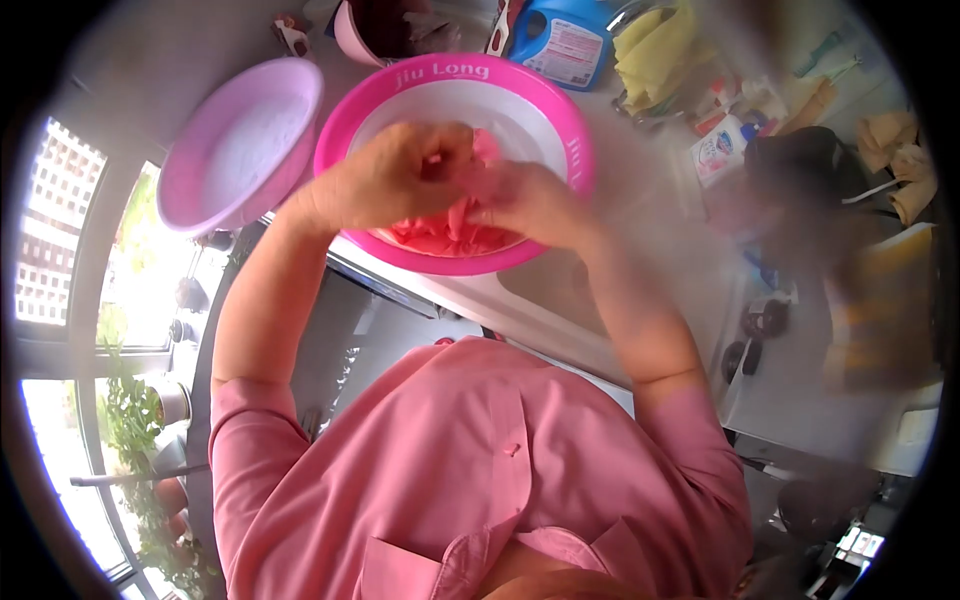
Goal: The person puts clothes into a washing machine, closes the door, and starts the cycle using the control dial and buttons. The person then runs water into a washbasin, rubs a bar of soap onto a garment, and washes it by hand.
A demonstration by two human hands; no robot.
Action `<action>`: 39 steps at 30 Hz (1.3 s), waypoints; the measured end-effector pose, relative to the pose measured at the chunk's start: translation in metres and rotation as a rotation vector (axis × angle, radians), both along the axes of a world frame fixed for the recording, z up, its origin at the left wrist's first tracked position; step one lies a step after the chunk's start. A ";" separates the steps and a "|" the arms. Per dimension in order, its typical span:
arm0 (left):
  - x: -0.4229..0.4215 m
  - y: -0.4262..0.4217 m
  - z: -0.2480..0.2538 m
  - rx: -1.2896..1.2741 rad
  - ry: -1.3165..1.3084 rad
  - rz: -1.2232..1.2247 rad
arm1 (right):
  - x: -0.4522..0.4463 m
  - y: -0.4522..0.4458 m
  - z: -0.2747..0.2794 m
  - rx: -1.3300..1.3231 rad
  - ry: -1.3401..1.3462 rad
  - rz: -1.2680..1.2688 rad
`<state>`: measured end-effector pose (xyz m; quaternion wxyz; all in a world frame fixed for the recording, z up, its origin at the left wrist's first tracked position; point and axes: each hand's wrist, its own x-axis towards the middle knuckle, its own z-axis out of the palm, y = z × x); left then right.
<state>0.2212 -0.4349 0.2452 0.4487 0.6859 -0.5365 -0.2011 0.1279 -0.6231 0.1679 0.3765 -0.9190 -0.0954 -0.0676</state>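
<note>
A pink-rimmed basin (455, 265) with a white inside sits on the counter, and wet-looking pinkish-red cloth (450, 235) lies bunched in it. Over the basin, my left hand (405, 175) is closed on a raised part of the cloth, its fingers curled. Just to its right, my right hand (535, 203) grips the same cloth lower down, slightly blurred. Both hands are close together above the bunched cloth. The fingertips are partly hidden by the hands and cloth.
A pink-purple basin (188, 185) leans at the left by the window. Behind stand a blue detergent jug (565, 45) and a pink container (355, 35). Rightward are a yellow cloth (652, 55), a white bottle (722, 150) and assorted items. Potted plants (135, 415) line the left.
</note>
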 end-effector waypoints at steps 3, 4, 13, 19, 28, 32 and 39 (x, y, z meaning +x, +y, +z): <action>0.012 0.000 0.010 0.045 -0.048 0.018 | -0.007 -0.009 0.032 0.509 0.152 0.055; 0.020 0.001 0.006 0.088 0.061 0.033 | -0.010 -0.014 0.035 0.723 0.166 0.079; 0.036 0.003 -0.036 0.361 -0.079 0.042 | -0.027 -0.030 0.082 0.907 -0.206 -0.137; 0.038 0.024 -0.027 0.082 0.517 0.112 | -0.035 -0.034 0.102 0.472 -0.340 -0.380; 0.040 0.033 0.012 -0.589 0.563 0.064 | -0.032 -0.037 0.128 0.361 -0.322 -0.413; 0.033 0.036 0.020 -0.407 0.720 0.046 | -0.027 -0.033 0.129 0.612 -0.343 -0.356; 0.045 0.032 0.005 -0.157 0.315 -0.146 | -0.024 -0.016 0.142 0.698 -0.184 -0.357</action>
